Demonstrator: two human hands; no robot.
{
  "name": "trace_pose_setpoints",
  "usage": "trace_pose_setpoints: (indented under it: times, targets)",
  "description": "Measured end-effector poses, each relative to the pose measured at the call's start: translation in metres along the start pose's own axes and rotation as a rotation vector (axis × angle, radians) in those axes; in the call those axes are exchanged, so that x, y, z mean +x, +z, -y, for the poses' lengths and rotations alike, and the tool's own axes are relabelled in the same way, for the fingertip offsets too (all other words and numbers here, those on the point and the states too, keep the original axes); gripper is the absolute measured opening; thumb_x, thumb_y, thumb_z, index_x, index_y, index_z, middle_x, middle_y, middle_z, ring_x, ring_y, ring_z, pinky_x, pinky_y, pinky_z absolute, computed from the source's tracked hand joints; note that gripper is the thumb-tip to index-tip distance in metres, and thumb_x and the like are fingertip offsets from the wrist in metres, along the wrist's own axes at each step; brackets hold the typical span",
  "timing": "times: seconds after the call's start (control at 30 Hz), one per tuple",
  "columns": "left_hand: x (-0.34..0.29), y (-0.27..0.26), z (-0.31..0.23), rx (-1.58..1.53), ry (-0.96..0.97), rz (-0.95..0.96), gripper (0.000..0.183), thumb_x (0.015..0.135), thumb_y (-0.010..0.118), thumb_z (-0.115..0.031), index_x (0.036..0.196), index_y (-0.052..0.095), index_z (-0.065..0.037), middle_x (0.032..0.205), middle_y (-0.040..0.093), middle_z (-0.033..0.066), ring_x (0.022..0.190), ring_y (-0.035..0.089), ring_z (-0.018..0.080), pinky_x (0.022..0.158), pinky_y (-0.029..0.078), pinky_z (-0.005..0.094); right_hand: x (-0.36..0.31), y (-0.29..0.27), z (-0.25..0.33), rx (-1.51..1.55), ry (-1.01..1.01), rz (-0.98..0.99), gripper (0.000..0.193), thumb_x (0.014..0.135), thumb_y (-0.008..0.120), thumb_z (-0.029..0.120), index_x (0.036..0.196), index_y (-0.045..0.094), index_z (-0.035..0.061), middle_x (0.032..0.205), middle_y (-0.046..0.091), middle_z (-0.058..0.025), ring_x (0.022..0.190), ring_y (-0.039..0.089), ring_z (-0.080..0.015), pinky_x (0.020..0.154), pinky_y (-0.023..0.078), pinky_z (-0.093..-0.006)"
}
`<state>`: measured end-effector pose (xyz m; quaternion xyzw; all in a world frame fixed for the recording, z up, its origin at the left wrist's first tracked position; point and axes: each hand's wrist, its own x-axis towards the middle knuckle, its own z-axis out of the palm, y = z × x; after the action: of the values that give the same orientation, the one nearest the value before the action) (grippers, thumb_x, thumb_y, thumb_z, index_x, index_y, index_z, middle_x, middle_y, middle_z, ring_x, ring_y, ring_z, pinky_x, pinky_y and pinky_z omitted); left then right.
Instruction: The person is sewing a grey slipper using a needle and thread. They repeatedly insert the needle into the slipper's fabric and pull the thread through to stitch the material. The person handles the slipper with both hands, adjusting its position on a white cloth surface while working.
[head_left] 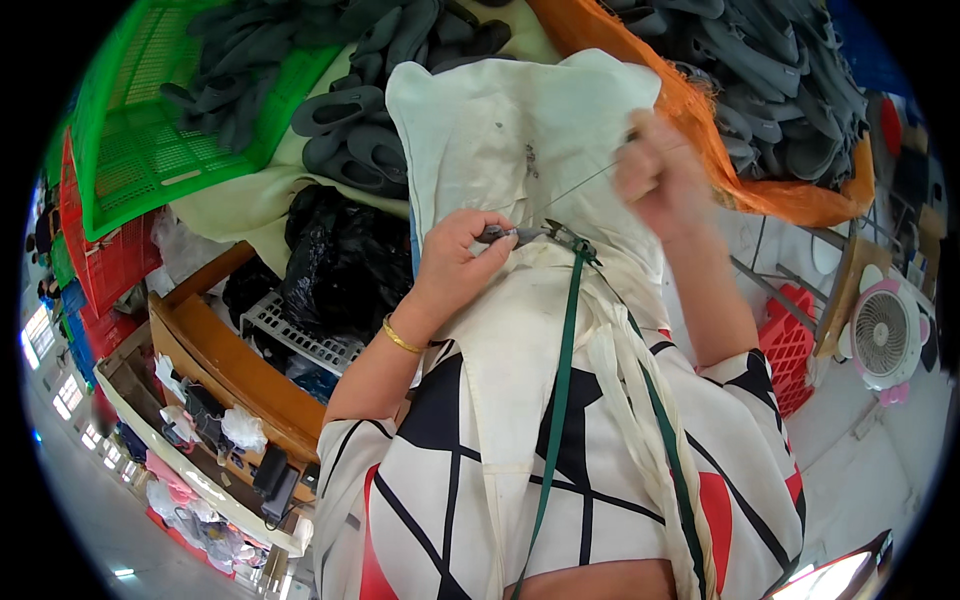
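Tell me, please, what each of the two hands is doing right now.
Left hand: closed, pinching a small grey piece.
Right hand: curled closed but blurred; a thin dark thread runs up to it, grip unclear.

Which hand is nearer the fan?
Right. The right hand is up and left of the fan in the picture; the left hand is much farther left, over the lap's left side.

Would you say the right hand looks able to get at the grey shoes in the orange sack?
Probably yes: the orange sack is open near the right hand, leaving the grey shoes exposed, though a thin strand seems to occupy that hand.
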<state>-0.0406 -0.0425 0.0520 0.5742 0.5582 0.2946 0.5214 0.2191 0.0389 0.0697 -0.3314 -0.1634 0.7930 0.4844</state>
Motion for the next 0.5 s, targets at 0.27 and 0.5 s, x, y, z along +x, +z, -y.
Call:
trace_pose_setpoints:
  times: [0.27, 0.5]
  targets:
    - [0.01, 0.005, 0.009, -0.282, -0.21, -0.04, 0.01, 0.086, 0.071, -0.011, 0.09, 0.066, -0.003, 0.074, 0.06, -0.0011, 0.065, 0.051, 0.0056, 0.057, 0.041, 0.0235, 0.015, -0.004, 0.007, -0.395, -0.272, -0.142, 0.005, 0.099, 0.055, 0.011, 0.098, 0.056, 0.0058, 0.072, 0.051, 0.001, 0.064, 0.049, -0.0103, 0.06, 0.043, -0.0242]
    - [0.034, -0.008, 0.013, -0.692, -0.176, 0.05, 0.009, 0.091, 0.069, -0.011, 0.097, 0.066, -0.004, 0.084, 0.061, -0.0067, 0.071, 0.051, 0.0021, 0.062, 0.041, 0.0186, 0.013, 0.033, -0.048, -1.029, 0.079, 0.151, 0.012, 0.09, 0.067, 0.008, 0.099, 0.065, 0.0011, 0.088, 0.063, -0.0021, 0.082, 0.059, -0.0091, 0.075, 0.049, -0.0252]
